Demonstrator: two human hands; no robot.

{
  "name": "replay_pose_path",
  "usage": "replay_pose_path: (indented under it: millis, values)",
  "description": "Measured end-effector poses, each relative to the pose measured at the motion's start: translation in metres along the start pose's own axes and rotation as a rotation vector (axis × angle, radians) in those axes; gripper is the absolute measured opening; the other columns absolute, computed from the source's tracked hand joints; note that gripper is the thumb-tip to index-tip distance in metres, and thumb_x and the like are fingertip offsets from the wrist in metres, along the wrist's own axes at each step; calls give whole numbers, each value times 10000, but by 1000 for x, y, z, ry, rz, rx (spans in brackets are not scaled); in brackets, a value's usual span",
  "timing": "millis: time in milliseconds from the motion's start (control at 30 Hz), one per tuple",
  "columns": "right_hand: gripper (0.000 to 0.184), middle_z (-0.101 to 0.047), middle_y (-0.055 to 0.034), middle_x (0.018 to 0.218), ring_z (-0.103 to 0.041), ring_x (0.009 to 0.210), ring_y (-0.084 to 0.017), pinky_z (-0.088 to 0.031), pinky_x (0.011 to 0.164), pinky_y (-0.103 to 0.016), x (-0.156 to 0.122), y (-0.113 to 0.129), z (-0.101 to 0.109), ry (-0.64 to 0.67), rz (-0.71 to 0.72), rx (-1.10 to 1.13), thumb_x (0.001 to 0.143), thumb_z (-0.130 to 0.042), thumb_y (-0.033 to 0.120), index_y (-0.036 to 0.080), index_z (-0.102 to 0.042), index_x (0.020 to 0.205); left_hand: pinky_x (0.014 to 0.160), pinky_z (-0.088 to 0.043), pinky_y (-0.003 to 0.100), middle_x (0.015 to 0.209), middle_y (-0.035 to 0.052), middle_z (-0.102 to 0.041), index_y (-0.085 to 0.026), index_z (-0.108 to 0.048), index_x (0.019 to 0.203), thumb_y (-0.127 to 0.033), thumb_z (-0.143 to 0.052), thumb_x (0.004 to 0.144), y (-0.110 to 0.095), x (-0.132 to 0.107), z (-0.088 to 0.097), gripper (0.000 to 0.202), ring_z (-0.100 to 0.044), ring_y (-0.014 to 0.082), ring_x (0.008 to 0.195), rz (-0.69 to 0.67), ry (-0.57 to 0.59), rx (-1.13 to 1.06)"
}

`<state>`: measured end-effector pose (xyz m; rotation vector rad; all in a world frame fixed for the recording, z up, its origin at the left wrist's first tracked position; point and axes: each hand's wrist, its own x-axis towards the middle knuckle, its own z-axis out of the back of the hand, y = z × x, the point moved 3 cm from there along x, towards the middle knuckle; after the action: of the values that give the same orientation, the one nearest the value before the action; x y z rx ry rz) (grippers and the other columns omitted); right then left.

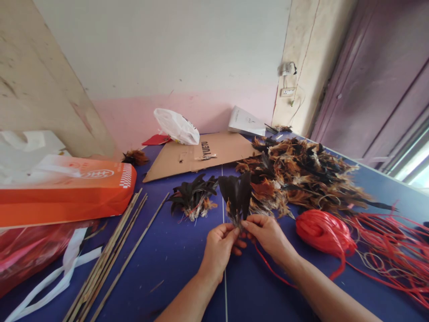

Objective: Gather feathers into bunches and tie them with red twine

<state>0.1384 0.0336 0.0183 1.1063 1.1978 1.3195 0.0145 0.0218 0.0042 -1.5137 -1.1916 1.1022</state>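
Note:
Near the middle of the blue table, a small fan of black feathers (237,192) stands upright between my hands. My left hand (221,243) pinches the quills at the base. My right hand (264,232) is closed at the same spot from the other side, its fingertips against the quill ends. A thin red plastic string (273,268) runs from beneath my right hand toward a red ball of string (323,232). Just beyond my left hand lies a pile of dark feather bunches (192,197) with pale ends.
A big heap of brown and black feathers (301,170) covers the right back. Loose red strands (392,250) tangle at far right. Flattened cardboard (187,161) lies behind, bearing a white plastic bag (176,125). Thin sticks (110,259) and an orange bag (67,192) occupy the left.

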Motion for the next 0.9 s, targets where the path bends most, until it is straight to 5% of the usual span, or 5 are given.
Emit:
replay_pose_path:
  millis: [567,767,900]
  values:
    - [199,-572,-2,557,-491,535,-108,-372,543,-238,3,4,5,22,72,-20,684,-580,323,130,-623,654,451,-398,183,622,45,-615,-110,-662,703,-331,-644,663,3,5,5,225,-522,87,502,25,138,-1]
    - [168,-642,-45,738,-555,702,-171,-395,672,-270,27,-6,56,-370,200,-588,679,-542,270,161,-664,719,464,-407,167,727,67,-646,-121,-665,734,-375,-645,653,4,9,14,267,-556,98,576,20,-68,-57]
    - [178,-632,-39,757,-566,745,-169,-386,694,-254,30,-9,59,-344,213,-876,714,-496,261,182,-656,703,450,-404,160,727,67,-649,-122,-662,728,-384,-656,636,6,11,16,278,-552,90,558,29,-117,-98]
